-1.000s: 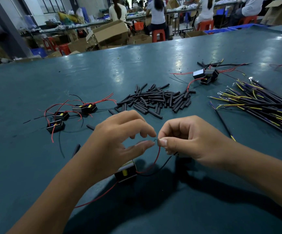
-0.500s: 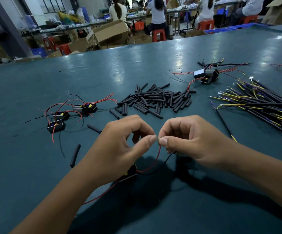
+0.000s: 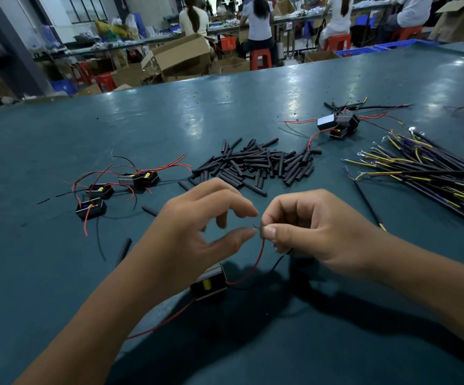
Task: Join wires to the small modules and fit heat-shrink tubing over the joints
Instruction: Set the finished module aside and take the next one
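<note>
My right hand pinches the bare end of a red wire between thumb and forefinger; a thin black wire also leads into that hand. Both wires run down to a small black module lying on the table, partly under my left wrist. My left hand hovers just left of the joint, thumb and forefinger spread with a gap between them, their tips close to the wire end and holding nothing. A pile of black heat-shrink tubing pieces lies beyond my hands.
Three wired modules lie at the left, more modules at the back right. A bundle of black, yellow and purple wires fills the right side. Loose tubing pieces are scattered on the green table. People sit at benches behind.
My left thumb and forefinger, pinched together at the wire end half a second ago, have spread apart. My right hand keeps its pinch in the same place.
</note>
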Available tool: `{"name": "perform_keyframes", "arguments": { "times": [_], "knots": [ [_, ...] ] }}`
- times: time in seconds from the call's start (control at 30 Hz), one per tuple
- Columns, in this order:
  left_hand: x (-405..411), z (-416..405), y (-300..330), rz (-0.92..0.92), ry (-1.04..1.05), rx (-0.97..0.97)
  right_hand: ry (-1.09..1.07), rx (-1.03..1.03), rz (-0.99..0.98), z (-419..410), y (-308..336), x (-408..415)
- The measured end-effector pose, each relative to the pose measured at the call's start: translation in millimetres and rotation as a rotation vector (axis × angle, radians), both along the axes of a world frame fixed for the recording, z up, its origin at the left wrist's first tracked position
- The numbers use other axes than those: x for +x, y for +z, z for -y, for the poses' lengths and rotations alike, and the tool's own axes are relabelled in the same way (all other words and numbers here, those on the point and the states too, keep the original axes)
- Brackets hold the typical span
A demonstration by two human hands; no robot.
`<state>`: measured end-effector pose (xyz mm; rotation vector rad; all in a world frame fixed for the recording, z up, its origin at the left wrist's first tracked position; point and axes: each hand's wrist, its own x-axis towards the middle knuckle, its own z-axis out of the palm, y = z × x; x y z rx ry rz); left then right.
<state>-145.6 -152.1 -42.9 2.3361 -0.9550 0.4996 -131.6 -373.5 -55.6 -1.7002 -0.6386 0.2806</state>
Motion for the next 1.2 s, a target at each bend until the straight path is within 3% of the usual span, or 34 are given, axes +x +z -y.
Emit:
{"name": "perform_keyframes", "arguments": {
  "times": [0.23,0.37,0.47,0.7,0.87,0.97,1.1,1.2],
  "knots": [
    [4,5,-4,0.275,-0.03,0.131,0.021,0.025,-0.046,-1,2,-1],
    [3,6,-3,0.269,-0.027,0.138,0.026,0.02,-0.025,-2,2,-2],
    [1,8,-4,0.126,-0.021,0.082,0.013,0.009,-0.004,-2,1,-2],
    [-3,6,-4,-0.587,-0.021,-0.264,-0.067,-0.153,0.313,-1,-2,-5],
    [-5,9,-4,-0.922,-0.047,-0.471,-0.073,-0.21,0.413,-1,-3,-7],
    [-6,15,-4,-0.897,-0.005,-0.541,-0.12,-0.177,0.33,-1,-2,-5],
    [-2,13,-1,-0.785,0.127,-0.665,-0.204,-0.075,0.05,-4,-2,-1],
    [-4,8,3,-0.744,0.06,-0.675,-0.283,0.006,-0.109,-6,-4,2]
  ]
}}
